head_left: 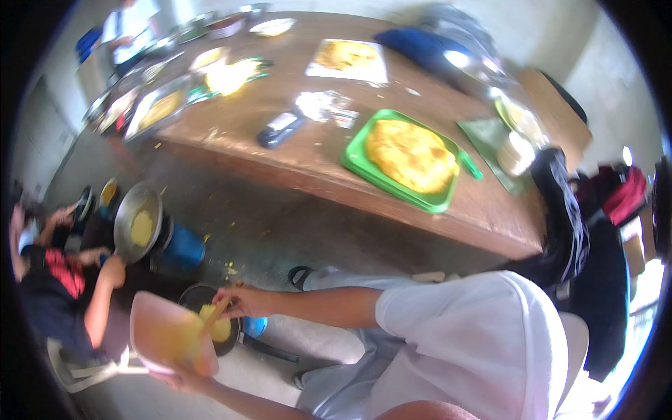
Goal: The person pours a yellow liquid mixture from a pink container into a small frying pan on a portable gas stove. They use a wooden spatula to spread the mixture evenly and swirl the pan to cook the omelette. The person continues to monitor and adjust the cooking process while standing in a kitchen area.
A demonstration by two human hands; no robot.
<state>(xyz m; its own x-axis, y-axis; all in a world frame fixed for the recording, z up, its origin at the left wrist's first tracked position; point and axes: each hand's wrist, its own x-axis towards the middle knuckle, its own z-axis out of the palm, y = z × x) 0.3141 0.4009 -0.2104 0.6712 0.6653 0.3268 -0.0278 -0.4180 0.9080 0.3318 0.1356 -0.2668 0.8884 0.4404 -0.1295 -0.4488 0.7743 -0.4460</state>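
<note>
My left hand point(184, 375) grips the lower rim of a pinkish plastic container point(140, 320), tilted with a blurred yellow-orange mixture point(178, 336) inside. A wooden utensil point(214, 317) is held in my right hand point(236, 303), its lower end reaching to the container's edge. Behind the container, partly hidden by it, a dark frying pan point(229, 344) holds a yellow mass point(221, 328). The pan's black handle point(270, 350) points toward my legs. Part of a blue object point(255, 325) shows under the pan.
At left, a person in a dark shirt point(37, 299) sits by a metal pan point(123, 223) above a blue canister point(184, 245). A wooden table point(236, 168) carries a green tray point(362, 157) with a yellow flatbread-like round point(412, 152), a dark-blue device point(281, 128) and several dishes. Another person point(131, 34) stands beyond.
</note>
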